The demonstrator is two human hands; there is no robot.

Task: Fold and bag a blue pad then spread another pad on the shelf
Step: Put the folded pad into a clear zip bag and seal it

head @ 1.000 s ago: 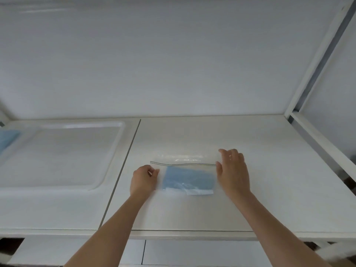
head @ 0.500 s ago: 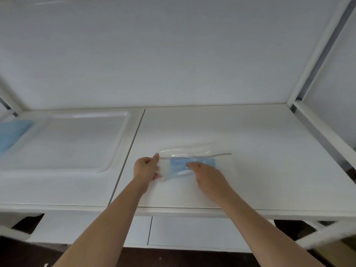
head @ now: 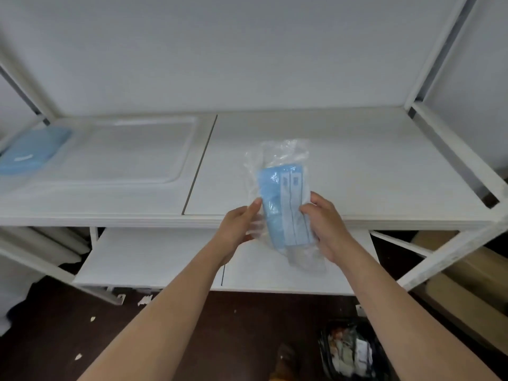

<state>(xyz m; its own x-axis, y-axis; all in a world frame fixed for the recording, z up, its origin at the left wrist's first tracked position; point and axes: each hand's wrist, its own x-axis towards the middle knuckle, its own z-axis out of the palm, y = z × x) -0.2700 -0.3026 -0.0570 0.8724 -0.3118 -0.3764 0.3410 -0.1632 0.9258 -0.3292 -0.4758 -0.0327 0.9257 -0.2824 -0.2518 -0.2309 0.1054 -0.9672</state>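
White shelf (head: 357,166) is seen across the frame, upper deck in two panels; a clear tray (head: 132,152) lies on the left panel, with a stack of blue pads (head: 30,155) at its far-left end. A lower deck is visible beneath.

Clear plastic bag (head: 277,158) is held upright above the shelf's front edge, off the surface. Folded blue pad (head: 277,207) is seen inside it, a white strip with a dark line running down its face.

Bag is gripped at mid-height from both sides: left hand (head: 236,226) with thumb on the left edge, right hand (head: 327,226) with fingers curled round the right edge.

Handling, judged: very light, soft, no stiffness of its own; film is slippery and crumples, top portion already loose and rumpled. Fragility is not a concern. Hold is best taken on the padded middle, where film is backed by the fold; empty top is expected to slide and collapse under a pinch. Seal state cannot be told.
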